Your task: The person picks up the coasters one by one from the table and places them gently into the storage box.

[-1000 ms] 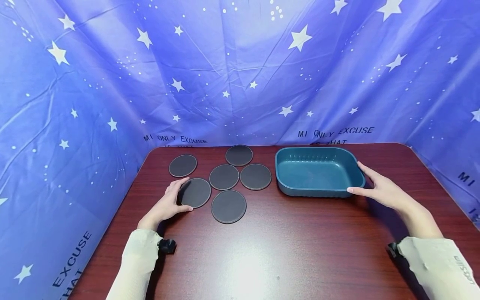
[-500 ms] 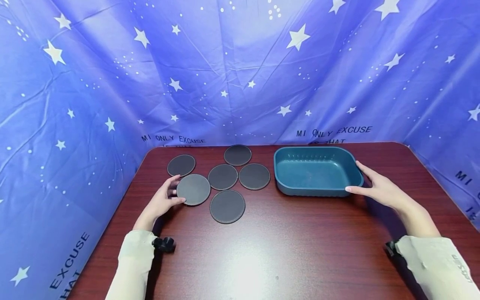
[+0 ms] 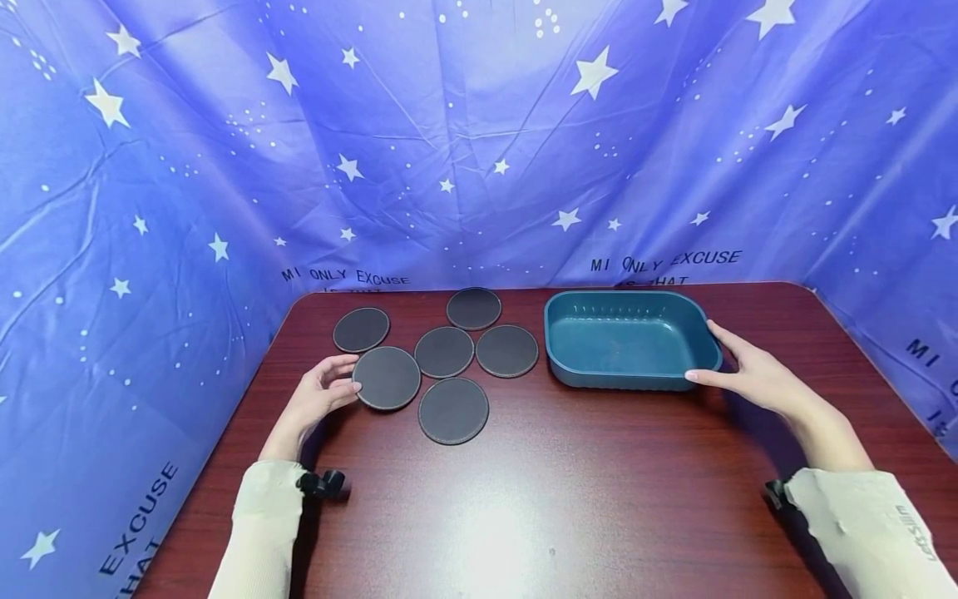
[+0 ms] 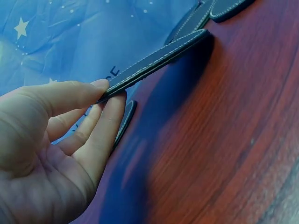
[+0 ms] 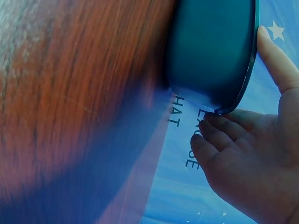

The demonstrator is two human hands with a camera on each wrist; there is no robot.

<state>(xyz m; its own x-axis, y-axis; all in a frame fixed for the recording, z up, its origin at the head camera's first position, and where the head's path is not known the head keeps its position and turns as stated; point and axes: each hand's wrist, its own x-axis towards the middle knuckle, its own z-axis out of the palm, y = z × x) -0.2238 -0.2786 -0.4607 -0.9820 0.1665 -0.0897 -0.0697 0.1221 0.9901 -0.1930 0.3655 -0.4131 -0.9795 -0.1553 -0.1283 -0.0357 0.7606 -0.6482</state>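
Observation:
My left hand (image 3: 316,398) pinches a round black coaster (image 3: 386,378) at its left edge. In the left wrist view the thumb lies on top of the stitched coaster (image 4: 161,58) and the fingers are underneath; it is tilted, its far edge raised over the table. My right hand (image 3: 765,381) holds the right end of a teal rectangular container (image 3: 624,383), thumb at the front corner and fingers on the right side. From the right wrist the container (image 5: 210,51) shows its outer wall, with thumb and fingertips at the rim.
More coasters lie flat around the held one: one behind it (image 3: 362,330), one in front to the right (image 3: 453,411) and several between it and the container. A starry blue cloth (image 3: 479,166) hangs behind and beside the wooden table (image 3: 599,482).
The left hand has lifted the coaster slightly from the table, its fingers shifting from around it to a pinch at its left edge. The right hand and container have stayed put.

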